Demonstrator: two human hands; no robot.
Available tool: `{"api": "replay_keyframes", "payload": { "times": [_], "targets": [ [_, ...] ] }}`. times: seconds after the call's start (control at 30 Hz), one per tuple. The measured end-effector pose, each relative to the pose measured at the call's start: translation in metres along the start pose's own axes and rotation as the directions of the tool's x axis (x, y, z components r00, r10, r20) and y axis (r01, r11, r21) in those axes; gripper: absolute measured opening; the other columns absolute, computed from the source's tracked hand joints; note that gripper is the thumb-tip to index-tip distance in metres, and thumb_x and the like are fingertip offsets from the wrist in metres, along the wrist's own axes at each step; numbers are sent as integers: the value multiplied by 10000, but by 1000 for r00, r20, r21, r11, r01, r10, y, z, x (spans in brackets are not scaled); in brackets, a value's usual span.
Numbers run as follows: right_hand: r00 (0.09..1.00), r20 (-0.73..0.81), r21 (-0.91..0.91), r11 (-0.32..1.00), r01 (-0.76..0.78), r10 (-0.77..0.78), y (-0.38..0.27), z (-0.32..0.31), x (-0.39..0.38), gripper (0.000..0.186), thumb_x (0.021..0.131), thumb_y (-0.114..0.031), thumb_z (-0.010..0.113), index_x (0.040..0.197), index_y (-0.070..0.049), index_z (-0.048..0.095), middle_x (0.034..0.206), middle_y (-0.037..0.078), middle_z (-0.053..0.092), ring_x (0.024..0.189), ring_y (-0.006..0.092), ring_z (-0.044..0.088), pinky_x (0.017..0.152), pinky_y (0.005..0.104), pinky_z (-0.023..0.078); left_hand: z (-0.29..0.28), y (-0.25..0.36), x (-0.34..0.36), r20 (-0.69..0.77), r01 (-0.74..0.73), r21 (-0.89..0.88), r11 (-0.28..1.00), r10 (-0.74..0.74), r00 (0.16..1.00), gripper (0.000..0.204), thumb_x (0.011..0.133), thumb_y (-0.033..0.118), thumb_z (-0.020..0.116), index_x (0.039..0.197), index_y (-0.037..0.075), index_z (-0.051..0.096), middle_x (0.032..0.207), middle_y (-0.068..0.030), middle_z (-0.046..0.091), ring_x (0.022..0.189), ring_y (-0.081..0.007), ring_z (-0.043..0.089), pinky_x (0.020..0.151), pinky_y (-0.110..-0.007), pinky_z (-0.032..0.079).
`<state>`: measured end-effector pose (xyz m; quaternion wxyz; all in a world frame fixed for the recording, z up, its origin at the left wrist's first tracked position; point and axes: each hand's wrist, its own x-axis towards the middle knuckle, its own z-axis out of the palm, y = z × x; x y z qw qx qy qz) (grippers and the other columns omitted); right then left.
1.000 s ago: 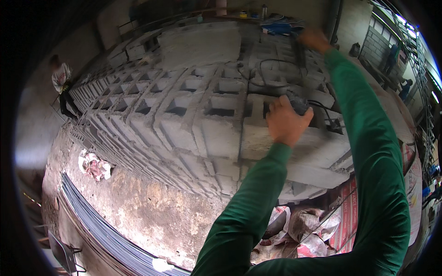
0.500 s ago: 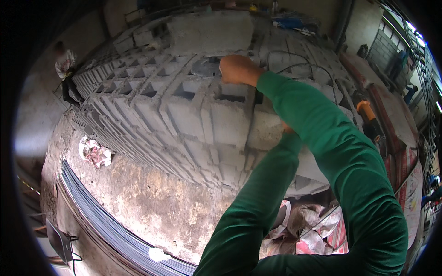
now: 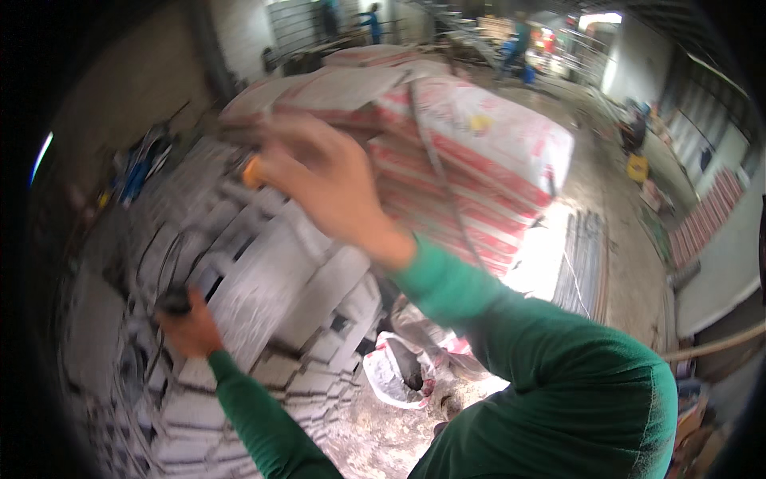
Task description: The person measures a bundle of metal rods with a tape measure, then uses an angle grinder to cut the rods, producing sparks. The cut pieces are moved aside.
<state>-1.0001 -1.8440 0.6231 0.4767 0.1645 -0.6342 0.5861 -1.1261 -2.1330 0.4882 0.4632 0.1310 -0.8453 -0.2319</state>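
My left hand (image 3: 194,329) is closed around a small black object (image 3: 173,301) above the stacked grey concrete blocks. Its exact kind is hard to make out; a dark cable (image 3: 169,259) runs close by it. Further right and higher up, my right hand (image 3: 323,172) is smeared by motion over the far end of the blocks. Beside its fingertips shows the orange part of a tool (image 3: 253,172), largely hidden by the hand. Whether the fingers touch that tool cannot be seen. Below the right hand lie long concrete blocks (image 3: 259,275).
Red-and-white sacks (image 3: 479,132) are piled past the blocks, with a dark strap or hose across them. An open white sack (image 3: 391,375) sits on the floor near me. Grey rods (image 3: 582,263) lie at right. People (image 3: 517,48) are in the background.
My view has swung right toward the sacks. My right hand has left the grey object on the blocks and is near the orange tool. My left hand, mostly hidden before, now shows a black object.
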Motion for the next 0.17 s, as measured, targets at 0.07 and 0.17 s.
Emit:
{"api": "replay_keyframes", "payload": {
  "times": [0.07, 0.17],
  "targets": [
    [971, -202, -65, 987, -145, 129, -3, -94, -88, 209, 888, -133, 642, 1037, 11, 626, 886, 70, 603, 785, 132, 545, 697, 276, 461, -16, 15, -8, 41, -15, -65, 998, 18, 999, 929, 717, 654, 687, 1287, -57, 509, 1146, -237, 631, 999, -376, 643, 814, -425, 535],
    [903, -123, -393, 816, -424, 411, -29, -211, -213, 250, 902, -101, 621, 1126, 8, 597, 1017, 65, 623, 893, 130, 559, 774, 303, 474, 8, 56, -27, 68, -75, -234, 969, 93, 993, 814, 758, 555, 732, 1241, -61, 508, 1128, -210, 638, 948, -333, 658, 778, -405, 549]
  ]
}}
